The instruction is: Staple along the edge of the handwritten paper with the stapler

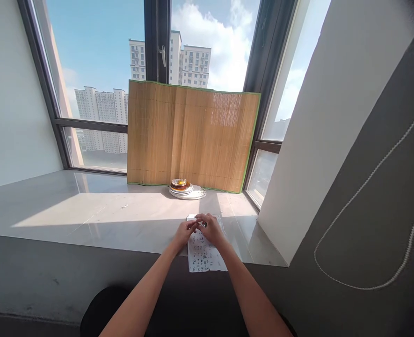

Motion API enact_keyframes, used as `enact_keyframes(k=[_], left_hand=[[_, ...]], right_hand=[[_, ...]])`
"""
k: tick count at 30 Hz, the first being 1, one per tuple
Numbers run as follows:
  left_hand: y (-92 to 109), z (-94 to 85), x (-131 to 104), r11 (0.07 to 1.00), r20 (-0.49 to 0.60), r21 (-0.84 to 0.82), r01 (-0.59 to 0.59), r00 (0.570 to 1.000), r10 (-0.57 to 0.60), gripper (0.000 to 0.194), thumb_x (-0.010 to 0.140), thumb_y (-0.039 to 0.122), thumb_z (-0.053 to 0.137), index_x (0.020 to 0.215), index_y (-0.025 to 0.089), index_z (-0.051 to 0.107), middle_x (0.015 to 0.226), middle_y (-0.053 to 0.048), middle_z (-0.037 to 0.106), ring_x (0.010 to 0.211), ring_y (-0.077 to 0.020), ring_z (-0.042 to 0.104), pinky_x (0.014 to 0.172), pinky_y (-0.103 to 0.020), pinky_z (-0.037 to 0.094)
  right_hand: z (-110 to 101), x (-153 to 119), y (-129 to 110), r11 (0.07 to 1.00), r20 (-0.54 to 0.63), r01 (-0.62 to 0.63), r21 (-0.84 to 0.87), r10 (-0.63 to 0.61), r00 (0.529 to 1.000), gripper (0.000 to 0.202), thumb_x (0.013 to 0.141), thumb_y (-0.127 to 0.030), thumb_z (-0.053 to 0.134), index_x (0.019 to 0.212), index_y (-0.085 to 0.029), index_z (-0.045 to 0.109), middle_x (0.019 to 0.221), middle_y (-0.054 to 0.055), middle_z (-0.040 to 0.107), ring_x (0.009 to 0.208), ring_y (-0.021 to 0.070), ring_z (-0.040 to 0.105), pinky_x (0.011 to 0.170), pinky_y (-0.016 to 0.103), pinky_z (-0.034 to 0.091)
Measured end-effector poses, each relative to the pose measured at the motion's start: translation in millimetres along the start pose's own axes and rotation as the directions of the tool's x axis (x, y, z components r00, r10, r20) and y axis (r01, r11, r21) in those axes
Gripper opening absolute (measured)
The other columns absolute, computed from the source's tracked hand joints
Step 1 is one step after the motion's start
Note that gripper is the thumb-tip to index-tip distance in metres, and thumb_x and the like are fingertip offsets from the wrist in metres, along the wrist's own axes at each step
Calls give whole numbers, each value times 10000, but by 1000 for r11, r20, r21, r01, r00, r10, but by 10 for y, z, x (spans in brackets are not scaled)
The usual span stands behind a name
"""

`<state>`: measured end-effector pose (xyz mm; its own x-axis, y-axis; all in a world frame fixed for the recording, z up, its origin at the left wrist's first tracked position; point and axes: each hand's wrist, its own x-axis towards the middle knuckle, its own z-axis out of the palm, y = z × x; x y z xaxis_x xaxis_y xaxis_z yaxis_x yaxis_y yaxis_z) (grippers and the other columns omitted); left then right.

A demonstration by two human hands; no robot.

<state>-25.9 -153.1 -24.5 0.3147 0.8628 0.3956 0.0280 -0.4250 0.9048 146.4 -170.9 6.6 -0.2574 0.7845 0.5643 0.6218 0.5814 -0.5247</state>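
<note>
My left hand (185, 232) and my right hand (210, 228) meet fingertip to fingertip above a white sheet of paper (201, 255). Both have their fingers bent and pinched together. A small dark spot shows between them, but what they hold, if anything, is too small to make out. Rows of dark handwritten marks cover the sheet, which lies on the window sill (129, 234) with its lower end reaching past the front edge. The hands and wrists hide part of its upper half.
Behind the paper stands a stack of plates (181, 188), with a small yellow-orange thing on top. A bamboo mat (192, 135) with green edging leans upright against the window. At the right, a beaded cord (350, 201) hangs in a loop. A small white scrap (124, 206) lies on the sill.
</note>
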Motion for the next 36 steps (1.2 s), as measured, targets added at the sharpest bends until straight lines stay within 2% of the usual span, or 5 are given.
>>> enact_keyframes(k=[14, 18, 25, 31, 36], left_hand=[[4, -8, -29, 1000, -69, 1, -2, 998, 2, 599, 810, 740, 726, 837, 144, 781, 791, -99, 741, 715, -205, 617, 717, -333, 508], [-68, -6, -11, 998, -174, -30, 54, 983, -58, 466, 790, 624, 754, 835, 160, 762, 793, -102, 753, 766, -225, 659, 743, -340, 520], [-210, -21, 9, 995, -249, -35, 96, 963, -102, 467, 822, 564, 670, 1001, 146, 779, 795, -49, 676, 680, -155, 562, 655, -284, 458], [-245, -4, 4, 968, -288, -185, 168, 933, -217, 459, 817, 604, 671, 911, 156, 700, 727, 19, 553, 517, -74, 380, 498, -234, 308], [-115, 9, -15, 918, -310, -354, 179, 904, -295, 435, 823, 594, 720, 842, 166, 641, 646, 47, 516, 468, -54, 321, 450, -212, 231]], right_hand=[[40, -122, 188, 996, -125, 89, -18, -91, 988, 373, 905, -205, 725, 1263, -296, 776, 1176, 65, 802, 1112, 284, 676, 983, 429, 561], [-250, -44, 595, 979, -391, -189, -77, 145, 909, 350, 953, -164, 514, 1152, -234, 793, 1140, 89, 799, 1055, 276, 698, 978, 431, 572], [-464, 290, 1309, 893, -177, -407, -194, 376, 910, 520, 757, -31, 561, 1185, -193, 807, 1286, 101, 767, 1216, 251, 679, 1070, 352, 521], [-369, 156, 1377, 891, -144, -413, -190, 391, 909, 238, 783, -102, 602, 802, -196, 821, 968, 116, 805, 1040, 263, 723, 932, 336, 546], [-508, -13, 1061, 875, -270, -471, -113, 429, 862, 297, 833, -204, 612, 1036, -165, 824, 943, 132, 810, 874, 270, 742, 842, 388, 583]])
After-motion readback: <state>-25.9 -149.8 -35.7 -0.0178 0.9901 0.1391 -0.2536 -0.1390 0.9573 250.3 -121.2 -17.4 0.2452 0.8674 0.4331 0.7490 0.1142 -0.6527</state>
